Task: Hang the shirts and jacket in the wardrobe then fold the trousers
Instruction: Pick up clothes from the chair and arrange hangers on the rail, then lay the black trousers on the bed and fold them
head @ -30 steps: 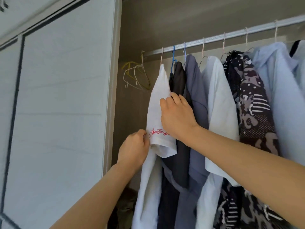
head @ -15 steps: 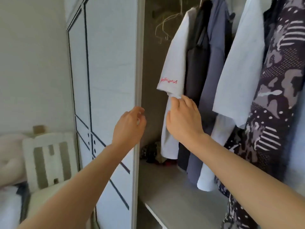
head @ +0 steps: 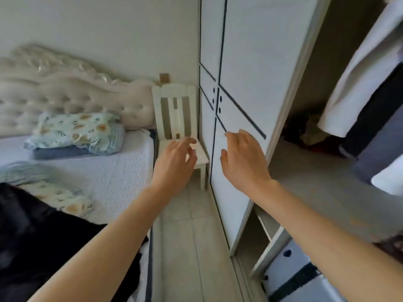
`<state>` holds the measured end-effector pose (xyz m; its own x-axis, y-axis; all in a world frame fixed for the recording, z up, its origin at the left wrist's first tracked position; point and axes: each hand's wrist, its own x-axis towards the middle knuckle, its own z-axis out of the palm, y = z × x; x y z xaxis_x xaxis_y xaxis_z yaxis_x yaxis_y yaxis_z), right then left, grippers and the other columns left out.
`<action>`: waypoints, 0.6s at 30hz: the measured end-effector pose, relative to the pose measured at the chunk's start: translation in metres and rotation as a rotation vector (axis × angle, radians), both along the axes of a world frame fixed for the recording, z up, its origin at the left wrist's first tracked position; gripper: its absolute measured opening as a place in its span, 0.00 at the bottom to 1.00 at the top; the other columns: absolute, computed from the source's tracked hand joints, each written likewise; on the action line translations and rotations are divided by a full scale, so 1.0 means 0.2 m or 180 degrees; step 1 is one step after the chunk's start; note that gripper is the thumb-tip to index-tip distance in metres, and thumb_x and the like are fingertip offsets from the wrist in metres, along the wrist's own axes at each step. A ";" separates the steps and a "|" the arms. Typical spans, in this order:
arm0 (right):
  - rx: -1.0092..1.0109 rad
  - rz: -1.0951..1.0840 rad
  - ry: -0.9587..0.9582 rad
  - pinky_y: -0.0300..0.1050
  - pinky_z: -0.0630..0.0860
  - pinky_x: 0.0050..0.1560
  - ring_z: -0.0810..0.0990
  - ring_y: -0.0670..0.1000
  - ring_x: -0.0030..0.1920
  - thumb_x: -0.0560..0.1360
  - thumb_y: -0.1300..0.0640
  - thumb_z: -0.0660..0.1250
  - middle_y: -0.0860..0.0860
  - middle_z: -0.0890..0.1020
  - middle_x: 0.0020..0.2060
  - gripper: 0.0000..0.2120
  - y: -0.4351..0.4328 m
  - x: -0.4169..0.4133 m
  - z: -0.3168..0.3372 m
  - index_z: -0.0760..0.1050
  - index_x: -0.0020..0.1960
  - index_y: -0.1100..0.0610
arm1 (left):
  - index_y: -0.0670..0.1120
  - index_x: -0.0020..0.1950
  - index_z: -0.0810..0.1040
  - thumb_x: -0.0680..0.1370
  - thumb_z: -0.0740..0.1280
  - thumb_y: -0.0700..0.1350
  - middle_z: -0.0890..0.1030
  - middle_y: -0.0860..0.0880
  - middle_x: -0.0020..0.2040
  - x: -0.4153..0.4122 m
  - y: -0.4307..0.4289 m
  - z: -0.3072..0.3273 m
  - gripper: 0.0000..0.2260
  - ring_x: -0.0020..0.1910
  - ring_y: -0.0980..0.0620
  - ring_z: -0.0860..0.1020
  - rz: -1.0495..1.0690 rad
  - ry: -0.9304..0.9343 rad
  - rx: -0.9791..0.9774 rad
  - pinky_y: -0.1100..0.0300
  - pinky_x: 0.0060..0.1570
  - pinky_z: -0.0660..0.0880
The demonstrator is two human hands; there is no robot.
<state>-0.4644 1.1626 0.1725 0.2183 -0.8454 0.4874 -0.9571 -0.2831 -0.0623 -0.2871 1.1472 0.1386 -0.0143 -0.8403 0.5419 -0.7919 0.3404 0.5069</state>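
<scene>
In the head view, both hands hover empty and apart in front of the wardrobe door (head: pixel 250 51). The left hand (head: pixel 174 164) has loosely spread, slightly curled fingers and holds nothing. The right hand (head: pixel 244 162) is equally relaxed and open. It is near the door panel, but I cannot tell whether it touches.

With nothing gripped, the person seems to be between garments. A white shirt (head: pixel 359 83) hangs inside the open wardrobe at the right edge, with darker clothes beside it. A dark garment (head: pixel 32 236) lies on the bed (head: pixel 109 175) at lower left and is probably next.

The bed has a white quilted cover, floral bedding (head: pixel 78 131) and a tufted headboard (head: pixel 65 88). A white slatted chair (head: pixel 176 118) stands between bed and wardrobe on a pale tiled floor (head: pixel 196 236).
</scene>
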 end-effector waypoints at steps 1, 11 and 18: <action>0.0097 0.0099 -0.0026 0.54 0.68 0.67 0.70 0.61 0.66 0.80 0.56 0.60 0.60 0.77 0.61 0.18 -0.01 0.06 -0.07 0.68 0.67 0.63 | 0.50 0.63 0.75 0.81 0.61 0.46 0.79 0.49 0.49 0.06 0.02 -0.09 0.12 0.46 0.51 0.76 0.0112 0.0082 0.0146 0.58 0.42 0.71; 0.1279 0.0987 0.0188 0.54 0.61 0.72 0.65 0.61 0.71 0.81 0.59 0.57 0.60 0.75 0.63 0.19 -0.13 0.75 -0.77 0.66 0.69 0.64 | 0.49 0.62 0.75 0.82 0.61 0.45 0.78 0.53 0.43 0.67 0.28 -0.88 0.10 0.47 0.52 0.75 0.1186 0.0260 0.1309 0.54 0.39 0.75; 0.1946 0.1585 0.0572 0.49 0.59 0.71 0.64 0.58 0.70 0.82 0.58 0.54 0.58 0.73 0.65 0.19 -0.13 1.03 -1.11 0.63 0.71 0.63 | 0.49 0.67 0.74 0.82 0.60 0.46 0.81 0.51 0.47 0.88 0.49 -1.22 0.13 0.47 0.53 0.77 0.1853 0.0521 0.2160 0.51 0.44 0.78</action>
<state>-0.2580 1.1363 -0.0501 0.6705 -0.7340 -0.1082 -0.7378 -0.6443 -0.2012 -0.1108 1.2454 -0.1053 0.5461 -0.8299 -0.1141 -0.6456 -0.5037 0.5740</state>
